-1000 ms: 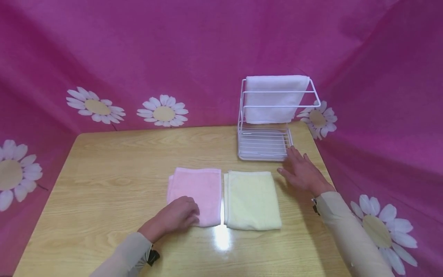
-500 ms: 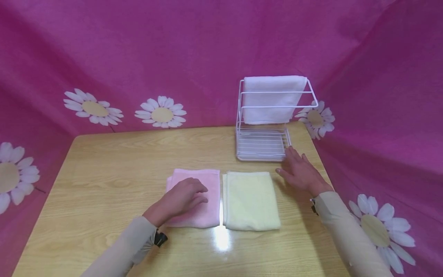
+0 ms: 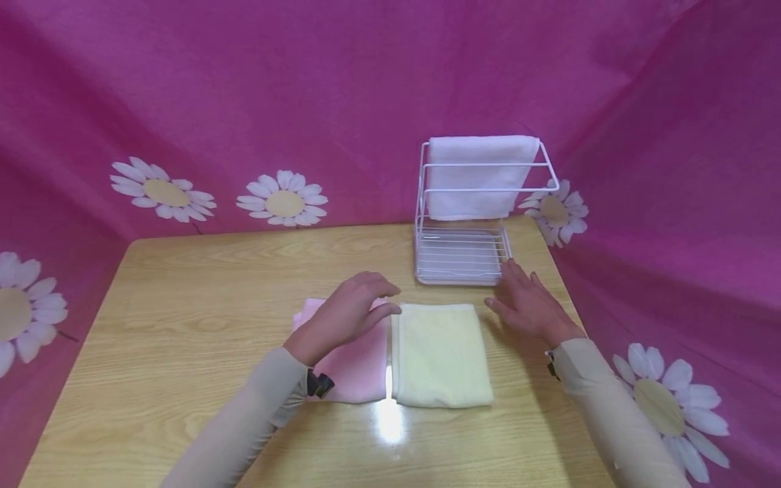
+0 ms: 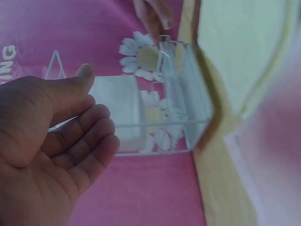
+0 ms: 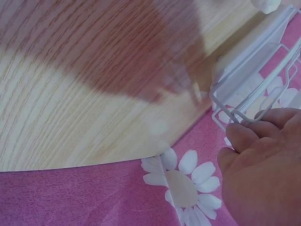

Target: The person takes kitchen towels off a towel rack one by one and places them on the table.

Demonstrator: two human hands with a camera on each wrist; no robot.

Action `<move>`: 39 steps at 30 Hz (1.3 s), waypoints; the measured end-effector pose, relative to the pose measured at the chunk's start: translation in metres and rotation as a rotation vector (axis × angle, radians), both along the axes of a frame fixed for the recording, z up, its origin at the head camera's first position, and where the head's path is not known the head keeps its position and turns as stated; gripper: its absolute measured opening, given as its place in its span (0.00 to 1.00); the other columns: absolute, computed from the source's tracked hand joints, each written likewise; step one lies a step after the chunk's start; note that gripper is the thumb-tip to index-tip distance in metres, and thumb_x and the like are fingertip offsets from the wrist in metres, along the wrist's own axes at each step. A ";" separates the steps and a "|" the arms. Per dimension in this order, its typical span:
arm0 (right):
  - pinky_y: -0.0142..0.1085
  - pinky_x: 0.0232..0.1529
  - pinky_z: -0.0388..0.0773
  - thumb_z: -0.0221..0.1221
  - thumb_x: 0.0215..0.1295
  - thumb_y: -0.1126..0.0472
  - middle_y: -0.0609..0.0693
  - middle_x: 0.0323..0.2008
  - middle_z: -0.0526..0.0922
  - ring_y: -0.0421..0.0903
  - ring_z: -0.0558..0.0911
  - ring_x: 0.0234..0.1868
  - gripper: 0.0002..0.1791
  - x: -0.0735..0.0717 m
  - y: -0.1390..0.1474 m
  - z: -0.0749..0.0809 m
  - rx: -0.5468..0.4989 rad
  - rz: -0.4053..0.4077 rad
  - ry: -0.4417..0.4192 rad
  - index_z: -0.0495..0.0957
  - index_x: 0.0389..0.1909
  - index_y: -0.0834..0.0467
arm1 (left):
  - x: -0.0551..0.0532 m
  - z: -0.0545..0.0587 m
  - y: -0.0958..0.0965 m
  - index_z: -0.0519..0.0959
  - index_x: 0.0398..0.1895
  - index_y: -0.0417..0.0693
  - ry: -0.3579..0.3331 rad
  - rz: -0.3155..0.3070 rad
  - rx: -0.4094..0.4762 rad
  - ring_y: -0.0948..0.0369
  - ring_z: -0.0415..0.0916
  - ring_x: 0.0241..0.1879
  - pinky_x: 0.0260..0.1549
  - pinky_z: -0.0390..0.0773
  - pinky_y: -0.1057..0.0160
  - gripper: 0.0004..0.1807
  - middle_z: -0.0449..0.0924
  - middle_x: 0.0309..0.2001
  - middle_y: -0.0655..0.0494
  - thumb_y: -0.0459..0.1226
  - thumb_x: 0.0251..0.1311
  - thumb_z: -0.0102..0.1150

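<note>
My left hand [image 3: 348, 308] hovers over the pink folded towel [image 3: 360, 369], its fingers loosely bent and holding nothing. Its fingertips reach toward the upper left corner of the pale yellow folded towel [image 3: 442, 356]. At the back right stands a white wire rack [image 3: 421, 203] with a white towel [image 3: 476, 177] draped over its rear top bar. With fingers fairly straight, my right hand [image 3: 533, 308] touches the front right corner of the rack's base. The right wrist view has those fingers [image 5: 242, 136] against the bent white wire [image 5: 221, 106]; their far side is hidden.
A shallow tray [image 3: 460, 279] forms the rack's bottom. The wooden table [image 3: 201, 325] ends at a magenta cloth [image 3: 274, 102] printed with white daisies, behind and on both sides. Two front bars of the rack stick out above the tray.
My left hand has moved forward and right, from the pink towel's lower left to above its upper right. My right hand stays at the rack; the towels and rack keep their places.
</note>
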State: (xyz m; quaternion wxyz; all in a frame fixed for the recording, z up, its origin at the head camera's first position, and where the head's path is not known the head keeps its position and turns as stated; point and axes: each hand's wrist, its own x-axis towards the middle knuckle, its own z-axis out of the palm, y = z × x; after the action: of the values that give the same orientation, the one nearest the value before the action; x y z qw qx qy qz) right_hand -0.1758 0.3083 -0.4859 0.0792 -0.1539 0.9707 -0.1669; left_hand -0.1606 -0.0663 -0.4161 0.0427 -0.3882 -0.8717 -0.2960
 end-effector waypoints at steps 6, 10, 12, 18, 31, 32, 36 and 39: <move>0.59 0.74 0.39 0.49 0.75 0.39 0.70 0.77 0.44 0.62 0.44 0.78 0.49 0.000 0.000 0.000 0.012 -0.003 -0.009 0.43 0.77 0.71 | -0.015 0.019 0.017 0.85 0.45 0.37 0.059 -0.025 0.054 0.54 0.79 0.44 0.49 0.78 0.57 0.11 0.84 0.41 0.48 0.35 0.64 0.67; 0.59 0.74 0.39 0.48 0.75 0.38 0.69 0.77 0.43 0.62 0.44 0.78 0.49 0.000 -0.001 0.000 0.010 -0.007 -0.021 0.42 0.77 0.71 | -0.027 0.034 0.029 0.85 0.44 0.38 0.102 -0.026 0.096 0.54 0.80 0.43 0.49 0.77 0.57 0.10 0.85 0.40 0.48 0.35 0.63 0.68; 0.58 0.74 0.38 0.49 0.75 0.39 0.69 0.77 0.43 0.62 0.44 0.78 0.49 0.000 -0.001 0.000 0.004 -0.009 -0.029 0.41 0.77 0.70 | -0.031 0.041 0.034 0.85 0.45 0.37 0.112 -0.021 0.112 0.54 0.80 0.43 0.48 0.78 0.58 0.11 0.85 0.41 0.48 0.35 0.63 0.68; 0.58 0.74 0.38 0.49 0.75 0.39 0.69 0.77 0.43 0.62 0.44 0.78 0.49 0.000 -0.002 -0.001 0.006 -0.015 -0.026 0.40 0.78 0.70 | -0.040 0.057 0.046 0.84 0.48 0.36 0.105 -0.013 0.125 0.54 0.79 0.41 0.45 0.77 0.60 0.13 0.85 0.41 0.48 0.36 0.64 0.68; 0.58 0.74 0.40 0.48 0.75 0.38 0.69 0.77 0.43 0.62 0.44 0.78 0.50 0.001 0.000 -0.002 0.011 -0.025 -0.023 0.42 0.77 0.70 | -0.068 0.090 0.072 0.84 0.48 0.35 0.200 0.006 0.166 0.53 0.80 0.42 0.48 0.76 0.61 0.15 0.85 0.44 0.46 0.35 0.62 0.69; 0.58 0.74 0.39 0.48 0.75 0.37 0.69 0.77 0.43 0.61 0.44 0.78 0.50 0.001 0.000 -0.002 0.006 -0.024 -0.022 0.42 0.77 0.70 | -0.071 0.092 0.073 0.84 0.48 0.34 0.207 0.010 0.169 0.53 0.80 0.42 0.48 0.76 0.61 0.15 0.85 0.44 0.45 0.35 0.62 0.69; 0.58 0.74 0.40 0.47 0.75 0.36 0.68 0.77 0.43 0.61 0.44 0.78 0.50 0.001 0.000 -0.003 0.011 -0.016 -0.008 0.43 0.77 0.71 | -0.081 0.101 0.077 0.84 0.48 0.34 0.236 0.023 0.160 0.52 0.80 0.44 0.50 0.76 0.60 0.15 0.85 0.44 0.45 0.36 0.63 0.69; 0.58 0.74 0.40 0.47 0.75 0.37 0.68 0.77 0.43 0.61 0.44 0.78 0.50 0.001 0.000 -0.004 0.020 -0.016 -0.008 0.42 0.77 0.70 | -0.086 0.106 0.081 0.84 0.48 0.35 0.265 0.010 0.155 0.52 0.79 0.44 0.50 0.76 0.59 0.14 0.84 0.43 0.45 0.36 0.64 0.67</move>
State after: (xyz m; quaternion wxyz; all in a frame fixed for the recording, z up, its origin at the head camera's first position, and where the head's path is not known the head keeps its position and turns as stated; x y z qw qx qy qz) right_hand -0.1752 0.3086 -0.4894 0.0834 -0.1446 0.9732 -0.1582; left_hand -0.2468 0.0142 -0.3102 0.1889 -0.4150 -0.8348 -0.3085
